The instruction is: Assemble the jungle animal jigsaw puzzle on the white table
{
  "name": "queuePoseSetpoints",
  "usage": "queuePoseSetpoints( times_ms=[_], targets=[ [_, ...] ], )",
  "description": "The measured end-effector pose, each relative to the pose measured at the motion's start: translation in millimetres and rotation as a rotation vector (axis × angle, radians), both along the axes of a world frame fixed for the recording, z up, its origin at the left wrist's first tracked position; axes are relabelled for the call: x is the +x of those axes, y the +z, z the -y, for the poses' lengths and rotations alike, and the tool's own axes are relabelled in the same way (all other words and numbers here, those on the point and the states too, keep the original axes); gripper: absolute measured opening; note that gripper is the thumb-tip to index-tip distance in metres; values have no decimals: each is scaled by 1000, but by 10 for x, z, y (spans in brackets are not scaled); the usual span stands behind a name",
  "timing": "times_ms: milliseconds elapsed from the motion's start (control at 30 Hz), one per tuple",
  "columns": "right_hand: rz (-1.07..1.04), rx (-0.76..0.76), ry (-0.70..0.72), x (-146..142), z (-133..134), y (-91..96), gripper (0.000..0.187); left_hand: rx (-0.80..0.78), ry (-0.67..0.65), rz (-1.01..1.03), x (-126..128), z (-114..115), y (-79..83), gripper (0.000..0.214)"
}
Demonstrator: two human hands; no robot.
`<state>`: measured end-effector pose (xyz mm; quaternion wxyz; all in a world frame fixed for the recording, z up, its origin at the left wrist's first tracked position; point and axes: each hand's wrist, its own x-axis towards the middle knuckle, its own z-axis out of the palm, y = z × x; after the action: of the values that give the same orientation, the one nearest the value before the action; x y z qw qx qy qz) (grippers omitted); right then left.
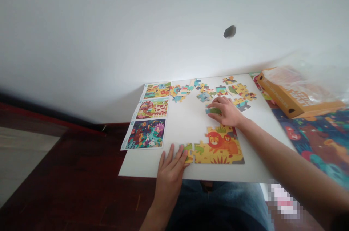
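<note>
Two hands were at a jigsaw on a white tabletop (188, 118), one at its near edge and one further in.

The left hand (171, 167) lay open near the near edge, its fingertips resting on a yellow piece (190, 157) just beside the left end of the lion section (224, 146), with a narrow gap between them. The right hand (225, 110) reached over that joined section, thumb and fingers bent around a green-and-blue piece (213, 110); whether they gripped it or only touched it, I cannot tell. Loose pieces (205, 96) were scattered along the far edge, some overlapping. A card (165, 114) with three pictures lay along the left edge. Beyond the right edge sat an orange box (289, 98), clear plastic (302, 78) over its top.
</note>
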<state>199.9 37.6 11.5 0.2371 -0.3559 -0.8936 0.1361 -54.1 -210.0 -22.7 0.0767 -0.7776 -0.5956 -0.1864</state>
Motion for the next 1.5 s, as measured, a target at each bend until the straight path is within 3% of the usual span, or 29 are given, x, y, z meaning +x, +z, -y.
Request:
queuePoseSetpoints(
  times_ms=[367,667,1000,1233,1367,1500],
  targets=[
    [40,-6,19,6,7,16,44,-108,-14,-33,-21,-98,108,34],
    [141,-17,109,3,10,3,73,-75,4,70,63,-86,79,33],
    [147,-14,97,-6,21,-17,69,-20,34,132,165,-14,44,34],
    [164,-9,96,-14,42,-4,70,30,44,186,277,-3,122,36],
    [84,6,82,20,1,23,46,2,72,160,423,61,170,40],
    [-69,61,-196,141,-143,18,27,-11,75,163,633,175,138,60]
  ],
)
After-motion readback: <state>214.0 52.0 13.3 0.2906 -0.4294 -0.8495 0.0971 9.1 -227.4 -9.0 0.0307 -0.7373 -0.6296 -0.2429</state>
